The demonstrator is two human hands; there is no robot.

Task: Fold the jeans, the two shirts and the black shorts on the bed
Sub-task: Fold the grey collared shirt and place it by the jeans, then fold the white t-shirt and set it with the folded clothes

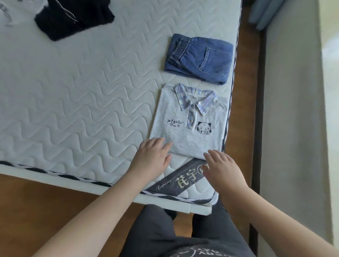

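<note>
A grey polo shirt [190, 125] with a plaid collar lies folded into a rectangle near the bed's right edge. Beyond it sit the blue jeans [200, 57], folded into a compact stack. My left hand [153, 157] lies flat with straight fingers on the shirt's near left corner. At the shirt's near right edge is my right hand [221, 169], fingers spread, with its fingertips on the hem. A crumpled black garment [72, 11] lies at the far left of the mattress. Beside it, at the top left corner, a white patterned cloth [5, 3] is partly cut off.
The white quilted mattress [77, 102] has a dark label strip [179, 180] at its near right corner. Wooden floor [30, 209] runs along the near side and a narrow strip to the right. A pale wall [290, 116] stands close to the bed's right side.
</note>
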